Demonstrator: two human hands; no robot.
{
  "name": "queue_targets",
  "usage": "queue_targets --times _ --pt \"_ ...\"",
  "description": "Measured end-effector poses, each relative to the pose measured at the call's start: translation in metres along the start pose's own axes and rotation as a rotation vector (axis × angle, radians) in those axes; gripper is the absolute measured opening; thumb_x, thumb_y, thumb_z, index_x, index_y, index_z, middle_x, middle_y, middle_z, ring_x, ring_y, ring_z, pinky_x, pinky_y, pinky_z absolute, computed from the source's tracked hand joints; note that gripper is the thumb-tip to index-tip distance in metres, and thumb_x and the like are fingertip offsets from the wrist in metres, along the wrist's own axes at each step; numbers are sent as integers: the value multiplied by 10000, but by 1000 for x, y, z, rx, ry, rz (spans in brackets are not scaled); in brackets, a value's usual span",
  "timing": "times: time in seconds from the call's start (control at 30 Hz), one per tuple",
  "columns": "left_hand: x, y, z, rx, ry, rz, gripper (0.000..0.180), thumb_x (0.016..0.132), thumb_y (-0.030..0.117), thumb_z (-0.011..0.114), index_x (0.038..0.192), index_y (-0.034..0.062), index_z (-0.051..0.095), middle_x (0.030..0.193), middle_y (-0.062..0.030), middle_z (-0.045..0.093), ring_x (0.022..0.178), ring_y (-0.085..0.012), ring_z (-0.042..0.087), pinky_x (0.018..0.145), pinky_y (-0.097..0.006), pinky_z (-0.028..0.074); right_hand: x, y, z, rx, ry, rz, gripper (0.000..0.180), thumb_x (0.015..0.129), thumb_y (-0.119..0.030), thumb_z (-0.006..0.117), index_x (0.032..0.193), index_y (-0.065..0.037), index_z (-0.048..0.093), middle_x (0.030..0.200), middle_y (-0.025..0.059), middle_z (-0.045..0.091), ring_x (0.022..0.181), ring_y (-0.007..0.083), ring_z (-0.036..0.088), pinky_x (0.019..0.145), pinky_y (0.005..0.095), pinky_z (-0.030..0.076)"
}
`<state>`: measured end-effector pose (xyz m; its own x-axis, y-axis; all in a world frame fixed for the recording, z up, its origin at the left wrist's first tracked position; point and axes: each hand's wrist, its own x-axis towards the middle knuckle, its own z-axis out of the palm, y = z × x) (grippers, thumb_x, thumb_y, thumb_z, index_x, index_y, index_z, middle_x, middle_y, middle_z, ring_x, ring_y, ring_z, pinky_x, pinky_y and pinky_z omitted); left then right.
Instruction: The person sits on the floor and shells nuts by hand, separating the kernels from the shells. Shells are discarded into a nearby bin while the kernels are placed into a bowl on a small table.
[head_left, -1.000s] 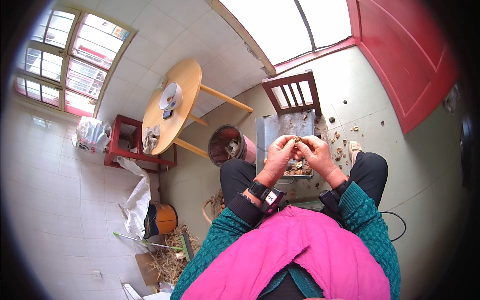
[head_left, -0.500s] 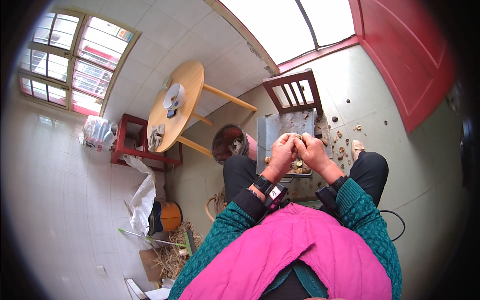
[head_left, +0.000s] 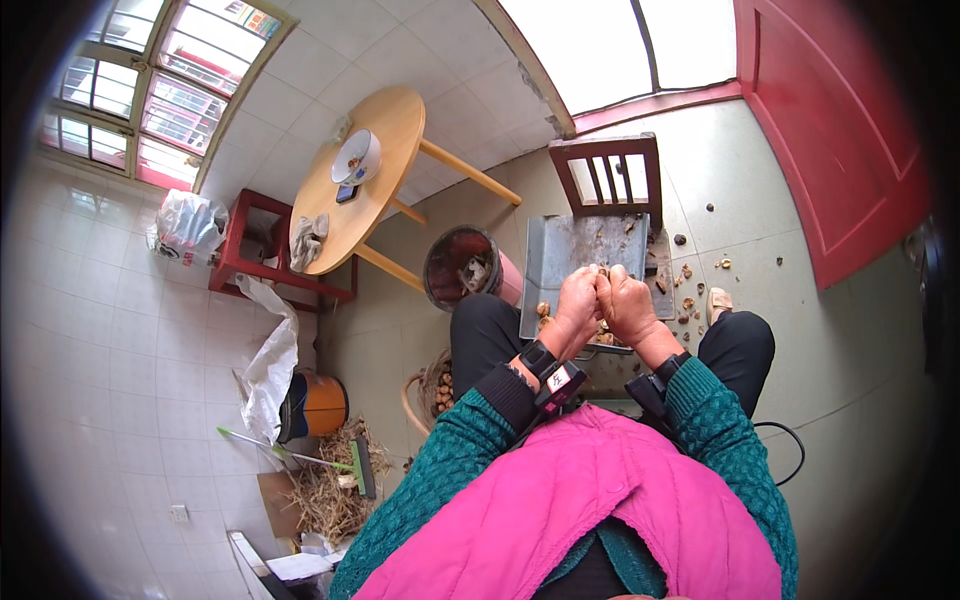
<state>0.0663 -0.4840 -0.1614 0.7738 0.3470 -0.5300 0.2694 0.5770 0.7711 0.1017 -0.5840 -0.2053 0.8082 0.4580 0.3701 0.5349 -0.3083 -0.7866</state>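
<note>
My left hand and my right hand meet over a grey metal tray, fingers closed and thumbs pressed together. Between the fingertips is a small brown walnut, mostly covered by the fingers, so I cannot tell whether it is whole or cracked. Below the hands, more walnuts and shell pieces lie in the tray. The tray rests between my knees, in front of a dark wooden chair back.
Shell bits litter the floor on the right. A pink bucket and a wicker basket with several walnuts stand left of the tray. Farther left, a round table carries a white bowl. A broom lies on straw.
The view has shifted, bringing more of the walnut basket into sight. Both hands stay together over the tray, with the right fingers now curled more tightly.
</note>
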Motion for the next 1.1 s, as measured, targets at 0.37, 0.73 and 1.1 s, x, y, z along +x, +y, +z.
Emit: queue_targets --times 0.37,0.73,1.1 --pt "39 -28 -15 510 -4 516 209 1050 170 495 906 47 585 792 38 564 729 -42 478 650 -237 446 8 1 -2 426 139 183 420 1056 -321 459 834 1 614 729 245 609 668 439 609 579 457 467" --pt "46 -48 -9 45 7 275 239 1052 187 459 913 50 595 853 -27 611 762 -112 573 688 -273 498 2 12 5 89 176 68 293 1030 -263 462 844 -51 539 708 240 606 666 454 616 568 506 501" --pt "35 -20 -22 -200 -308 29 275 1055 296 453 950 87 599 775 -14 612 576 -115 526 453 -266 382 9 8 -6 -9 131 17 269 1034 -244 493 841 -58 515 648 178 601 602 394 626 520 469 492"
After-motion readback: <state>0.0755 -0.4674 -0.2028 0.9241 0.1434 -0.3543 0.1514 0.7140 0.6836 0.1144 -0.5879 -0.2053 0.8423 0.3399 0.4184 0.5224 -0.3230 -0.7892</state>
